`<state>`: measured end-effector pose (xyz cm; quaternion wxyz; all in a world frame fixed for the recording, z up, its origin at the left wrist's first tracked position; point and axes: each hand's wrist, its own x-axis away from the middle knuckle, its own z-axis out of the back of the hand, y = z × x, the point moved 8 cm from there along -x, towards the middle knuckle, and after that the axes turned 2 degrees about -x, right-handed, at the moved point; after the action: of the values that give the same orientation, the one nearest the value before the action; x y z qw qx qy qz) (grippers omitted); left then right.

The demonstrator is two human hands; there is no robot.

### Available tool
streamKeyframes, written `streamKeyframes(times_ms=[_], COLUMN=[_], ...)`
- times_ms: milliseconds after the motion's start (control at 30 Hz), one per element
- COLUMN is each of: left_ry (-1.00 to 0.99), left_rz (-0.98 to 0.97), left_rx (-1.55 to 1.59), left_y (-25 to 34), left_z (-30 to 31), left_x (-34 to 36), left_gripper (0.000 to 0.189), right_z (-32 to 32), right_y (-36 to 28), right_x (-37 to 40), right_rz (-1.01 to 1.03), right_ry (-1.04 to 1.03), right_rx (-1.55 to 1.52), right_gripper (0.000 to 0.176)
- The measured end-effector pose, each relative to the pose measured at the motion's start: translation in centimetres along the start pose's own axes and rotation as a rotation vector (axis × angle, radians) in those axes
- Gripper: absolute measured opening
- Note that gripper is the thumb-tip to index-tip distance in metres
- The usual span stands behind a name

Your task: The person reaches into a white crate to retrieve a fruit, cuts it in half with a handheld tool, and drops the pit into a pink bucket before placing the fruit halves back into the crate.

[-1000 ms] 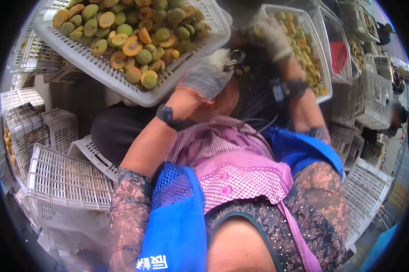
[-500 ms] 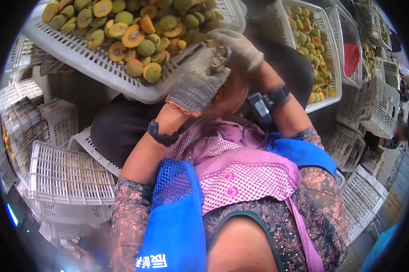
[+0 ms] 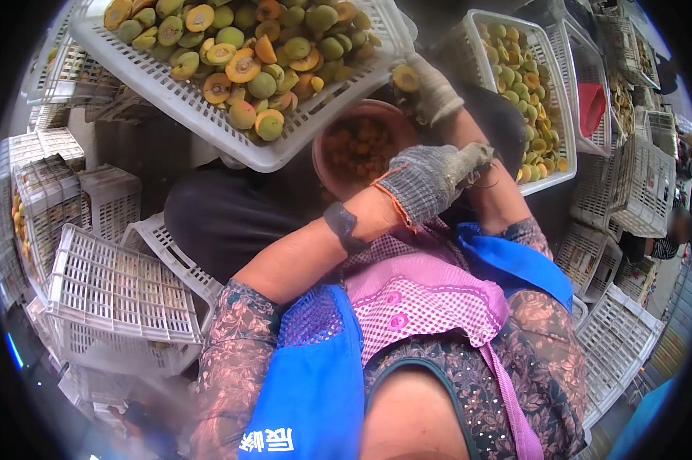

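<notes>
My left hand [image 3: 430, 182], in a grey knitted glove with an orange cuff, is closed over my right forearm. Its fingertips are pressed together, and what they hold is too small to make out. My right hand [image 3: 436, 90], in a pale glove, grips a yellow-green fruit [image 3: 405, 78] beside the large crate. Just below and left of that fruit is a pink bowl [image 3: 320, 165] with small orange-brown pieces inside. The large white crate [image 3: 196, 115] at the upper left holds whole and halved green-orange fruit [image 3: 244, 65].
Another white crate of fruit [image 3: 558, 77] stands at the upper right, near a red object [image 3: 590, 107] in a crate. Stacked white crates [image 3: 123, 284] are at the left, and more [image 3: 618, 345] at the right. Dark-clothed legs [image 3: 215, 222] flank the bowl.
My hands were together over the bowl and have parted. My left hand moved right and down, and my right hand moved slightly right with the fruit. The bowl is now uncovered.
</notes>
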<state>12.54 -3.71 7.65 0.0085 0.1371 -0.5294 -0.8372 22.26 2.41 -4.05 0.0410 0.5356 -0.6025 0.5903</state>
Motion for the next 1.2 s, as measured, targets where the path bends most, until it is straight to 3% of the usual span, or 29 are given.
streamKeyframes(times_ms=[67, 100, 133, 167, 233, 300, 367, 400, 433, 500, 567, 633, 667, 767, 800, 833, 867, 900, 967, 1000, 1033, 1067, 1133, 1200], left_ry=[0.097, 0.186, 0.26, 0.245, 0.221, 0.236, 0.256, 0.209, 0.16, 0.165, 0.173, 0.252, 0.266, 0.189, 0.14, 0.089, 0.09, 0.139, 0.177, 0.355, 0.528, 0.513, 0.356, 0.329], left_rz=[-0.003, -0.003, 0.016, 0.052, 0.264, 0.268, 0.274, 0.347, 0.418, 0.452, 0.486, 0.398, 0.407, 0.595, 0.581, 0.558, 0.558, 0.481, 0.407, 0.373, 0.34, 0.348, 0.076, 0.044], left_rx=[0.044, 0.091, 0.147, 0.002, 0.092, 0.039, -0.012, -0.067, -0.119, -0.106, -0.09, -0.267, -0.263, -0.176, -0.238, -0.298, -0.293, -0.29, -0.274, -0.01, 0.258, 0.271, -0.772, -0.718], left_y=[-1.1, -1.3, -2.7, -3.3, -4.7, -6.0, -7.9, -9.6, -10.4, -11.2, -11.8, -11.6, -11.9, -13.0, -12.6, -12.2, -13.4, -14.8, -16.0, -16.2, -16.0, -15.3, -10.5, -9.4], left_z=[0.9, 2.3, 3.4, 4.7, 7.4, 8.7, 8.6, 7.7, 7.4, 7.6, 7.7, 8.4, 8.6, 9.0, 9.2, 9.3, 8.9, 8.5, 8.6, 9.5, 10.3, 10.7, 11.9, 12.0], left_x=[0.2, 0.3, 0.9, 1.1, 2.4, 3.9, 4.8, 5.3, 5.4, 5.6, 5.8, 5.7, 5.7, 6.2, 5.7, 5.4, 5.3, 4.8, 3.5, 3.2, 3.3, 3.4, 2.8, 3.7], left_gripper=[0.023, 0.03, 0.023, 0.017, 0.021, 0.022, 0.023, 0.026, 0.029, 0.031, 0.033, 0.035, 0.035, 0.034, 0.033, 0.033, 0.033, 0.032, 0.03, 0.037, 0.047, 0.047, 0.056, 0.05], right_z=[3.3, 3.2, 2.5, 2.2, 1.7, 0.2, -1.1, -2.0, -2.2, -4.6, -4.7, -4.4, -4.7, -5.6, -6.1, -6.9, -8.1, -8.0, -8.5, -8.4, -10.9, -12.7, -12.7, -12.7], right_y=[0.9, 1.4, 1.6, 1.7, 1.3, 1.7, 0.9, 1.0, 1.7, 1.8, 1.9, 1.0, 1.1, 0.6, -0.1, -1.1, -0.7, -0.9, -3.7, -3.8, -4.8, -5.5, -5.9, -6.3], right_x=[-1.5, -0.8, 0.3, 1.2, 2.5, 3.6, 5.9, 5.9, 5.6, 5.7, 5.4, 4.9, 4.6, 3.8, 3.2, 3.3, 3.6, 2.6, 1.3, 1.4, 2.9, 4.0, 4.0, 4.6], right_rz=[0.006, -0.025, -0.052, -0.053, -0.006, -0.041, 0.037, 0.128, 0.118, 0.167, 0.174, 0.423, 0.414, 0.488, 0.498, 0.514, 0.054, 0.056, 0.455, 0.443, 0.457, 0.474, 0.519, 0.689], right_ry=[-0.001, -0.135, -0.268, -0.267, -0.219, -0.225, -0.042, -0.175, -0.178, -0.455, -0.421, -0.33, -0.34, -0.279, -0.302, -0.32, -0.277, -0.269, -0.262, -0.244, -0.343, -0.441, -0.379, -0.247], right_rx=[-0.059, -0.265, -0.472, -0.472, -0.57, -0.609, -0.357, -0.28, -0.27, -0.356, -0.28, 0.142, 0.153, 0.327, 0.377, 0.429, -0.224, -0.219, 0.411, 0.41, 0.274, 0.132, 0.119, 0.072], right_gripper=[0.038, 0.037, 0.037, 0.037, 0.038, 0.035, 0.032, 0.029, 0.029, 0.028, 0.028, 0.029, 0.029, 0.029, 0.015, 0.014, 0.02, 0.02, 0.02, 0.02, 0.008, 0.024, 0.026, 0.033])
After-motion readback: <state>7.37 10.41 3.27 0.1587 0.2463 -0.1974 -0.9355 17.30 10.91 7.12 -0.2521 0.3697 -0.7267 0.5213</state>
